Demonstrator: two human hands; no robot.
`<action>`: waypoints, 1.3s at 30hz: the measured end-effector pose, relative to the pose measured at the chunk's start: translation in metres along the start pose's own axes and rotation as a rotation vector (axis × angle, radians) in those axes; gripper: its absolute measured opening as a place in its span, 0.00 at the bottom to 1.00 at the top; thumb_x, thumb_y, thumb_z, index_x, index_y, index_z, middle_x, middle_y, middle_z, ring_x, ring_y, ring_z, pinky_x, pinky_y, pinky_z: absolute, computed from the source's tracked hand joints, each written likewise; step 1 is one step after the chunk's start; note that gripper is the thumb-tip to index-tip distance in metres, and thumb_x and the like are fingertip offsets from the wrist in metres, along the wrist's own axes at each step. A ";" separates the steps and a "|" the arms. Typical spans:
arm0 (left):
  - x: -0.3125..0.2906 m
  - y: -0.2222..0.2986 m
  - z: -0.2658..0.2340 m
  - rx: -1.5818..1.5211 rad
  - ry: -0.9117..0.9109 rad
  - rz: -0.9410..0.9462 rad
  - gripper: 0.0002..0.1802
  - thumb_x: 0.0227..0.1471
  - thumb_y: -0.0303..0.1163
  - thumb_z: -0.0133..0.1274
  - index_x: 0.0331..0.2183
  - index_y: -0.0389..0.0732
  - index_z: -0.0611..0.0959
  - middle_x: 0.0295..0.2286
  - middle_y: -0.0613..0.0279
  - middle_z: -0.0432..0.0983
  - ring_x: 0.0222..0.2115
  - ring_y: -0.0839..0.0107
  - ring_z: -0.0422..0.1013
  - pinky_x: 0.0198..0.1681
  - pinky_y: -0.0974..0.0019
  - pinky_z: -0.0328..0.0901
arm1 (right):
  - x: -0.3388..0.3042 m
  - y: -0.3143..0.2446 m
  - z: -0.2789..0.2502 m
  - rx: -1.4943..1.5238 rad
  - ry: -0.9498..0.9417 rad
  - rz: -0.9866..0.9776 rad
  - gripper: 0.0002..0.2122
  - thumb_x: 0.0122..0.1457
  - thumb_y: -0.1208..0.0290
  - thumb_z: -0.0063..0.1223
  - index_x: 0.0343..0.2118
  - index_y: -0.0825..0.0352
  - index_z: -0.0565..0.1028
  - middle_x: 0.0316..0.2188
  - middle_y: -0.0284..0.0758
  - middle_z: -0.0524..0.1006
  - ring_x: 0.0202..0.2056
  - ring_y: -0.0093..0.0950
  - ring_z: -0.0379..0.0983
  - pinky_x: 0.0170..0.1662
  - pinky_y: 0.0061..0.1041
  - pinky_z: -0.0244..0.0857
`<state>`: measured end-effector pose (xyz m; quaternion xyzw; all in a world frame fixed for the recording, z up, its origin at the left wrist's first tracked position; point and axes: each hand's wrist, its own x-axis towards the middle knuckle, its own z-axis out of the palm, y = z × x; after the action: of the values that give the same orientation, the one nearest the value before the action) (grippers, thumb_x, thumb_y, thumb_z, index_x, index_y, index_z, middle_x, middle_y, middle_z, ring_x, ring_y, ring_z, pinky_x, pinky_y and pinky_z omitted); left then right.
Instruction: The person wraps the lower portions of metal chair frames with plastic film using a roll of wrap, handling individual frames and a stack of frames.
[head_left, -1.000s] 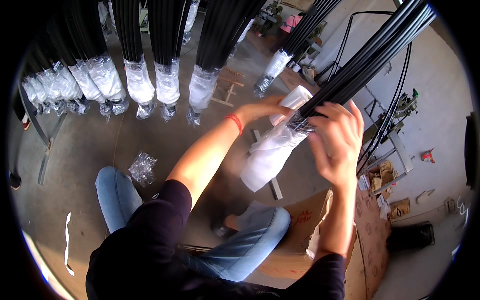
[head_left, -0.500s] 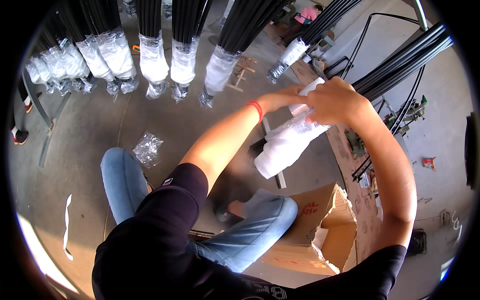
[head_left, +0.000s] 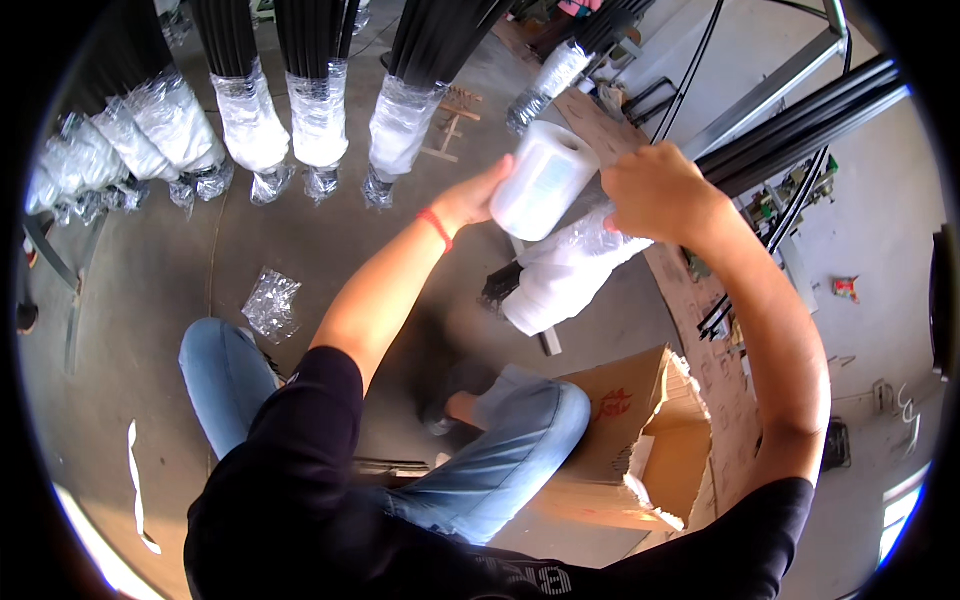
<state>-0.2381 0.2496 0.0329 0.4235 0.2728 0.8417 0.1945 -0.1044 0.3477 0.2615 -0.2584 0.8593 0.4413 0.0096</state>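
A roll of clear stretch film (head_left: pixel 545 182) is in my left hand (head_left: pixel 474 194), its fingers closed around the near-left side. The roll stands tilted, its hollow core facing up and right. My right hand (head_left: pixel 662 196) is closed at the upper part of a wrapped bundle end, fingers curled and thumb pointing down onto the clear film (head_left: pixel 598 232). Below that hand, white wrapping (head_left: pixel 555 290) covers the end of a bundle of black tubes (head_left: pixel 810 130), which slants up to the right. What lies inside my right fingers is partly hidden.
Several black tube bundles with wrapped ends (head_left: pixel 320 115) stand across the far left. A torn-open cardboard box (head_left: pixel 610 430) is beside my right knee. Crumpled clear film (head_left: pixel 271 304) and a white strip (head_left: pixel 140 490) lie on the floor. Another person (head_left: pixel 575 8) is far back.
My left hand has moved left with the film roll, away from my right hand. The roll now shows fully. My right hand stays at the wrapped bundle. The whole view has shifted slightly.
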 end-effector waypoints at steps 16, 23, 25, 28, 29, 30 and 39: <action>-0.047 0.046 0.159 1.139 -0.023 0.102 0.36 0.28 0.53 0.63 0.37 0.37 0.74 0.30 0.55 0.73 0.33 0.62 0.71 0.37 0.66 0.64 | -0.076 -0.036 0.017 0.525 1.064 0.293 0.12 0.41 0.86 0.46 0.33 0.70 0.72 0.33 0.40 0.73 0.38 0.33 0.69 0.36 0.28 0.64; -0.052 0.022 0.187 1.289 0.207 0.243 0.36 0.29 0.53 0.63 0.36 0.37 0.72 0.32 0.57 0.73 0.33 0.61 0.73 0.35 0.64 0.66 | -0.106 -0.177 0.096 2.180 1.360 0.770 0.41 0.38 0.62 0.64 0.54 0.70 0.53 0.45 0.40 0.65 0.48 0.32 0.62 0.51 0.34 0.57; -0.058 0.021 0.196 1.379 0.215 0.179 0.33 0.31 0.50 0.62 0.36 0.37 0.74 0.33 0.56 0.73 0.34 0.61 0.72 0.37 0.64 0.66 | -0.070 -0.177 0.098 2.242 1.476 0.713 0.35 0.39 0.65 0.61 0.50 0.72 0.59 0.46 0.37 0.65 0.46 0.28 0.63 0.52 0.27 0.52; -0.053 0.040 0.185 1.389 0.014 0.108 0.28 0.35 0.46 0.61 0.36 0.37 0.76 0.34 0.55 0.73 0.35 0.62 0.72 0.39 0.65 0.64 | -0.058 -0.167 0.100 2.322 1.634 0.770 0.31 0.37 0.68 0.60 0.47 0.71 0.62 0.41 0.35 0.68 0.43 0.26 0.64 0.50 0.26 0.54; -0.048 0.050 0.175 1.370 -0.086 0.085 0.26 0.36 0.45 0.60 0.36 0.37 0.77 0.35 0.55 0.73 0.36 0.62 0.71 0.40 0.65 0.64 | -0.058 -0.166 0.100 2.336 1.684 0.729 0.30 0.36 0.68 0.60 0.45 0.71 0.63 0.39 0.35 0.69 0.42 0.26 0.64 0.50 0.25 0.54; -0.036 0.064 0.171 1.415 -0.173 0.086 0.21 0.40 0.41 0.58 0.35 0.38 0.79 0.35 0.56 0.73 0.38 0.62 0.70 0.42 0.63 0.63 | -0.056 -0.167 0.102 2.268 1.717 0.675 0.31 0.34 0.65 0.61 0.45 0.70 0.63 0.39 0.35 0.68 0.42 0.27 0.64 0.50 0.25 0.54; 0.058 0.046 0.149 0.852 -0.088 0.024 0.30 0.37 0.45 0.61 0.36 0.31 0.74 0.29 0.56 0.74 0.31 0.72 0.71 0.38 0.69 0.65 | -0.083 -0.149 0.142 2.047 1.632 0.852 0.32 0.30 0.65 0.63 0.42 0.72 0.64 0.36 0.39 0.68 0.39 0.30 0.66 0.43 0.27 0.61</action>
<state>-0.1532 0.2906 0.1703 0.5046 0.5825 0.6372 0.0040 0.0047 0.4205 0.0828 -0.0386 0.5719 -0.6891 -0.4433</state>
